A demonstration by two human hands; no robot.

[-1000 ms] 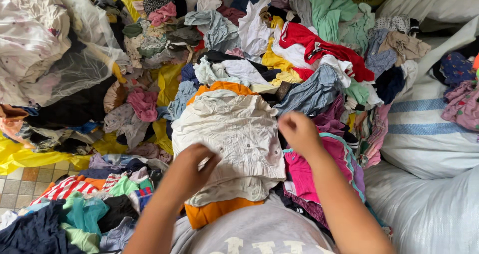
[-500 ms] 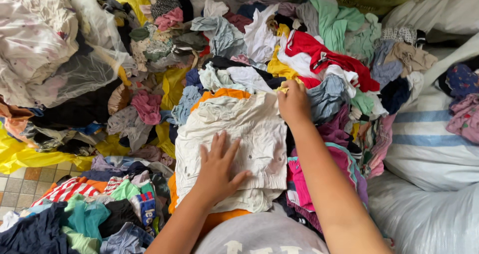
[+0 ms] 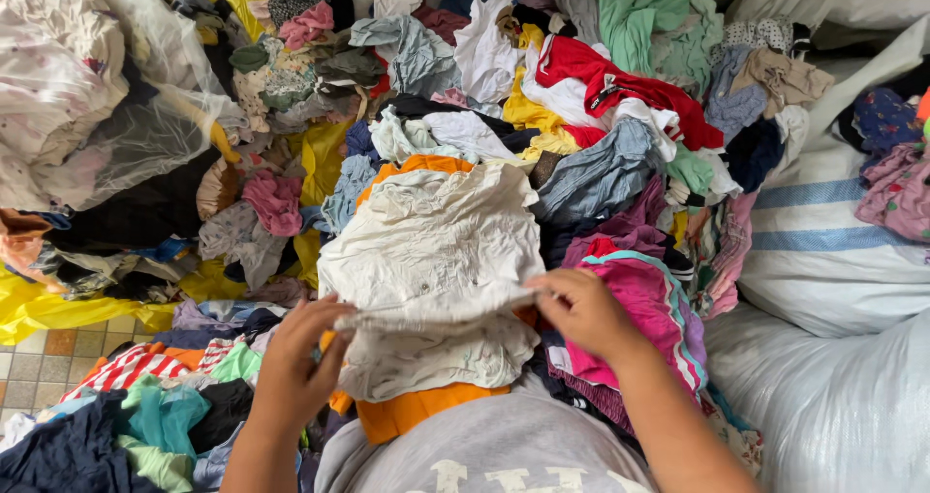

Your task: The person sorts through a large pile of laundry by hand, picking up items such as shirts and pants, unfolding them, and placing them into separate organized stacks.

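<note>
Here, at the far left of the frame, a clear plastic bag (image 3: 116, 115) of pale fabric bulges in the upper corner, with yellow plastic sheeting (image 3: 58, 309) below it and a patch of tiled floor (image 3: 39, 362) in the lower left corner. A red-and-white striped garment (image 3: 136, 362) and a teal one (image 3: 165, 415) lie just right of the tiles.

The left hand (image 3: 295, 362) sits left of centre in the lower half, fingers curled and pinching the near left edge of a crumpled white garment (image 3: 436, 236). That garment lies in the middle of the frame, spread over an orange piece (image 3: 407, 411) that peeks out above and below it, on top of the heaped clothes. The pinched edge is folded into a narrow ridge running across to the right hand (image 3: 581, 309), which is closed on the right end of the same edge.

Just right of that hand lies a pink garment with teal trim (image 3: 649, 304). Higher up, a red-and-white top (image 3: 620, 91) and a mint green shirt (image 3: 639, 18) sit in the pile. At the right edge, white woven sacks (image 3: 833, 261), one with blue stripes, fill the frame.
</note>
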